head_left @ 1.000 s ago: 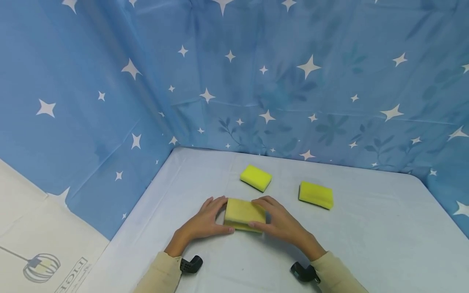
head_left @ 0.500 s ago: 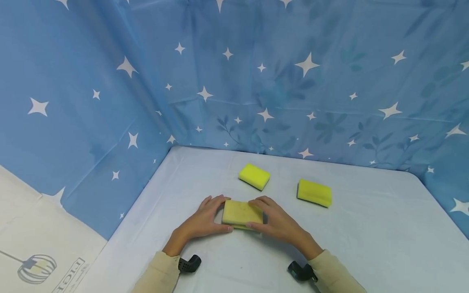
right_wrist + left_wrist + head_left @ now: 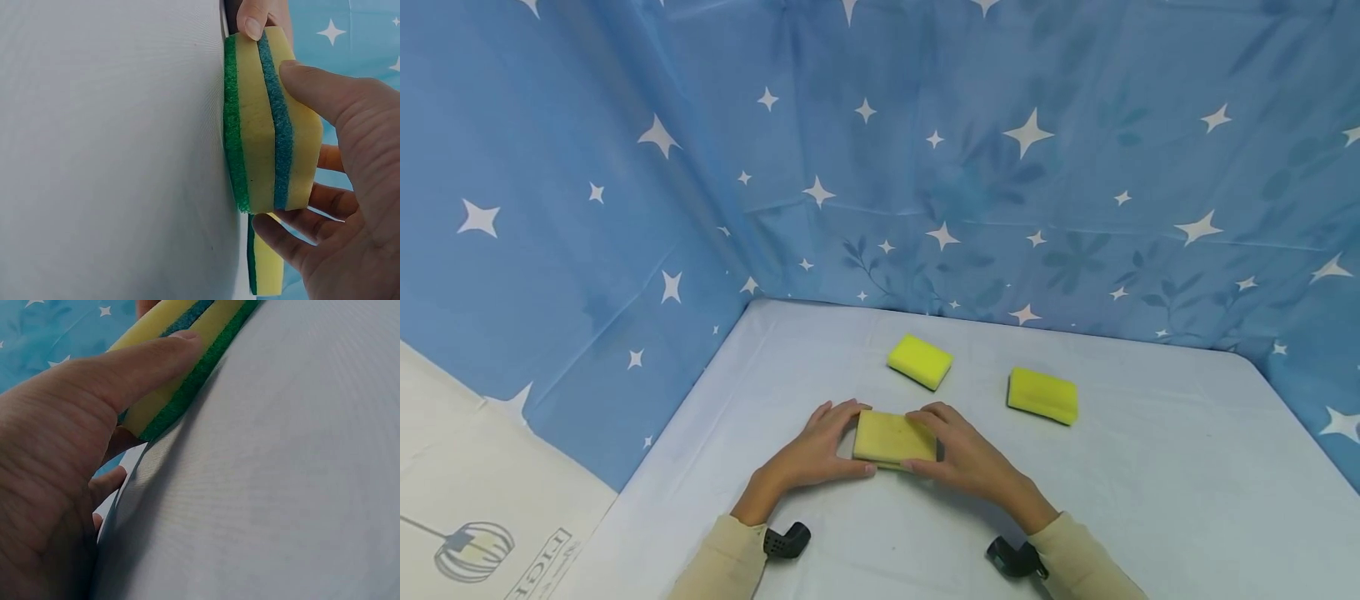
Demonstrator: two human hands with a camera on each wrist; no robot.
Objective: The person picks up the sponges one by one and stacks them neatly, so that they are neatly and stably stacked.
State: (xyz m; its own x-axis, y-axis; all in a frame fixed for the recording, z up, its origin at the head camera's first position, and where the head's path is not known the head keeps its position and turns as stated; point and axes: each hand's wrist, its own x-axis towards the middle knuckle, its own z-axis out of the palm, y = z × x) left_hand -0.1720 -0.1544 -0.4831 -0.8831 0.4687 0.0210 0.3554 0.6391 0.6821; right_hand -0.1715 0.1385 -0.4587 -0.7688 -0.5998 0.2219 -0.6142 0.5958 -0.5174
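Low in the middle of the head view, both hands hold a stack of 2 sponges (image 3: pixel 894 437) that lies flat on the pale tabletop (image 3: pixel 1150 500). The left hand (image 3: pixel 811 454) wraps the stack's left end, its thumb along the near edge and its fingers curled over the far corner; this grip is closed on the stack. The right hand (image 3: pixel 972 458) clasps the right end the same way, thumb at the near edge and fingers over the top. In the right wrist view the stack (image 3: pixel 269 125) shows its layers: green scrub pad against the tabletop, yellow foam, a blue-green pad, then yellow foam on top. Further up the frame lie 2 loose yellow sponges, well apart from the hands: the left sponge (image 3: pixel 921 362) just above the stack, the right sponge (image 3: pixel 1042 396) at right of centre. A blue star-patterned cloth (image 3: pixel 925 150) fills the upper frame.
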